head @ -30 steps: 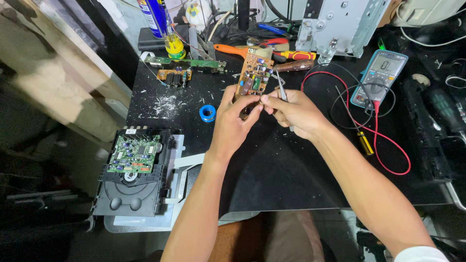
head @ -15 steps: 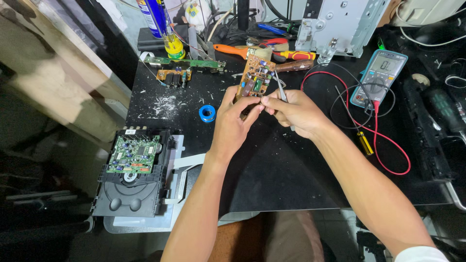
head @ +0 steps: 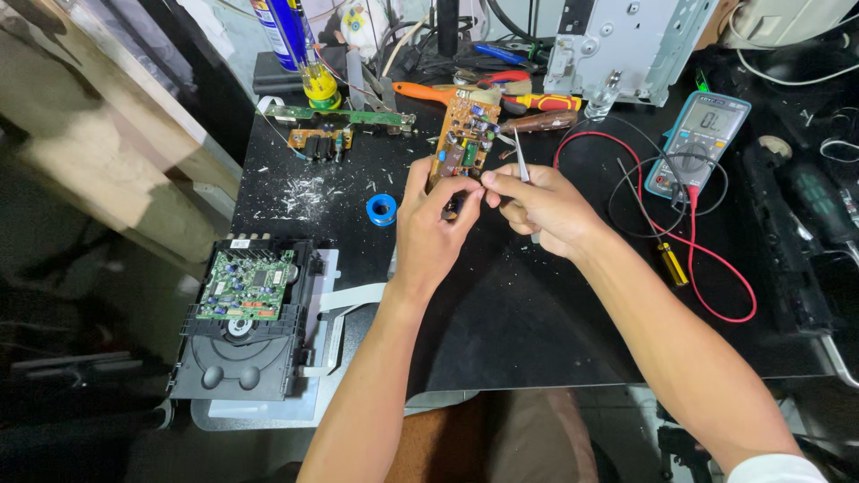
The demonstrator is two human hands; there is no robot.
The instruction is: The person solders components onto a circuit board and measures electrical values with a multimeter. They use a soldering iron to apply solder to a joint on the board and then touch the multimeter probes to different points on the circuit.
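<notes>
My left hand (head: pixel 429 237) grips brown rectangular circuit board (head: pixel 465 134) by lower edge, upright, frame centre top. My right hand (head: pixel 546 207) pinches thin metal tweezers (head: pixel 520 166), tips beside board. Nothing shifted since a second ago: hold steady, work paused on same spot. Black table (head: pixel 537 313) beneath.

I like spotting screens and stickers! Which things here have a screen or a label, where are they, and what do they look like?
Multimeter: right side of the black table, blue-grey case, pale rectangular screen at its top, round dial below.
Spray can: far left back edge, tall cylinder, blue label with yellow.
White sticker: small rectangle on the back edge of the black disc drive, front left.
</notes>
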